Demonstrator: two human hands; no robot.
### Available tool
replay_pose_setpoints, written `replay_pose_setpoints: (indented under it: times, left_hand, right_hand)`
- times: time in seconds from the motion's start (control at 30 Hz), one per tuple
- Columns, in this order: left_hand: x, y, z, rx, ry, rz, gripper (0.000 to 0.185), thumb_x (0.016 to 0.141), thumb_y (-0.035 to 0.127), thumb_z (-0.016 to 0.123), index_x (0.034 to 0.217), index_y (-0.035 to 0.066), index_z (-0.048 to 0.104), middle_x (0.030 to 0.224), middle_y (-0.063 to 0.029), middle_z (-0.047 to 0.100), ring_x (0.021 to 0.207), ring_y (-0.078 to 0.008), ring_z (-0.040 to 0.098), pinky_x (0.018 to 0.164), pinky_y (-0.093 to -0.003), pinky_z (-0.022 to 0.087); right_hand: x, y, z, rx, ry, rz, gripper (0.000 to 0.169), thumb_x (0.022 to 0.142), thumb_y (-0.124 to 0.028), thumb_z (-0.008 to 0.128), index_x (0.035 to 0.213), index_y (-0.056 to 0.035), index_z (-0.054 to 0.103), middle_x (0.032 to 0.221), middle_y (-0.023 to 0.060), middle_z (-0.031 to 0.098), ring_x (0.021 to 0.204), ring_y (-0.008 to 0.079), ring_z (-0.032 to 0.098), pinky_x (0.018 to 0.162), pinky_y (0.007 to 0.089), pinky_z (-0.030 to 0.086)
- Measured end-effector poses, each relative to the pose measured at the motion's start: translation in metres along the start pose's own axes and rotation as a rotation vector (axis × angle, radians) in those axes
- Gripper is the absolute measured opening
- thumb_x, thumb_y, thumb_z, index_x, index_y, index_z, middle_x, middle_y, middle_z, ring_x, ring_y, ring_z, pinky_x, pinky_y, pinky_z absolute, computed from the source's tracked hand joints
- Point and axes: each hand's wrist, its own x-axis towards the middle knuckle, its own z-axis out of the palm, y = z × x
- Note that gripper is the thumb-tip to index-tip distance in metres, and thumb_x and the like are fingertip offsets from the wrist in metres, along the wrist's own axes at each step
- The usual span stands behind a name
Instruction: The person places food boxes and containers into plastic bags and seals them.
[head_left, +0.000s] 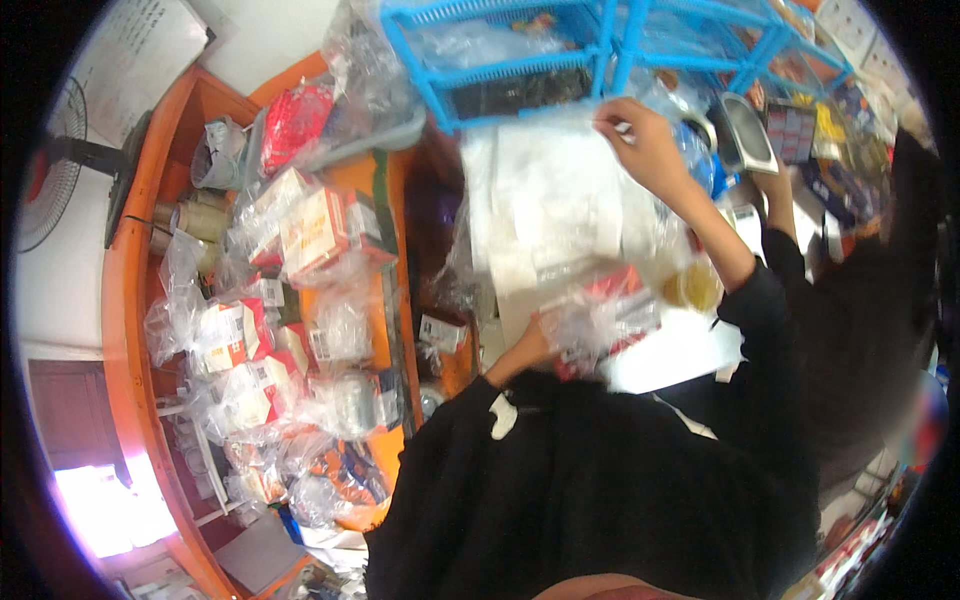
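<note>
My left hand (527, 346) grips the left side of a clear plastic bag (596, 319) with red and white contents, close to my body. My right hand (637, 142) is raised just below the blue plastic rack (517, 116), thumb and fingers curled close together; a small whitish bit shows between them, too blurred to tell whether it is held. White, plastic-like sheets or bags (547, 195) hang or lie below the rack, left of my right hand. A round container of yellowish stuff (694, 286) stands under my right forearm.
Another person's hand (772, 176) touches a metal tray (744, 131) at the right. Orange shelving (127, 300) on the left holds plastic-wrapped boxes (319, 229), spools (204, 220) and a grey tray (375, 139) with bags. A fan (56, 165) stands at the far left.
</note>
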Motion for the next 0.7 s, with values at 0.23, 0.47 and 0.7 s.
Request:
replay_pose_setpoints:
  times: [0.23, 0.47, 0.7]
  left_hand:
    - [0.046, 0.074, -0.084, -0.098, -0.261, -0.088, 0.023, 0.077, 0.010, 0.051, 0.099, 0.005, 0.051, 0.096, -0.0085, 0.056, 0.093, -0.0190, 0.052, 0.082, -0.0292, 0.039]
    - [0.145, 0.110, -0.199, 0.397, 0.285, 0.048, 0.017, 0.080, 0.006, 0.046, 0.093, 0.003, 0.057, 0.096, -0.0135, 0.056, 0.098, -0.0244, 0.050, 0.084, -0.0318, 0.038]
    - [0.264, 0.065, -0.306, 1.503, 0.612, -0.162, 0.029, 0.071, 0.003, 0.047, 0.098, 0.010, 0.056, 0.100, -0.0161, 0.052, 0.093, -0.0295, 0.050, 0.076, -0.0395, 0.041]
  right_hand:
    - [0.190, 0.150, 0.082, -0.588, -0.501, -0.034, 0.018, 0.069, -0.004, 0.048, 0.082, -0.0039, 0.060, 0.087, 0.0183, 0.057, 0.079, 0.0339, 0.055, 0.072, 0.0395, 0.043]
    - [0.196, 0.151, 0.094, -0.379, -0.671, -0.291, 0.041, 0.070, -0.009, 0.052, 0.110, -0.0098, 0.051, 0.119, 0.0222, 0.039, 0.108, 0.0357, 0.040, 0.092, 0.0369, 0.033]
    - [0.196, 0.162, 0.112, -0.192, -0.254, 0.067, 0.040, 0.070, -0.009, 0.052, 0.110, -0.0035, 0.048, 0.109, 0.0259, 0.046, 0.102, 0.0390, 0.043, 0.089, 0.0406, 0.034]
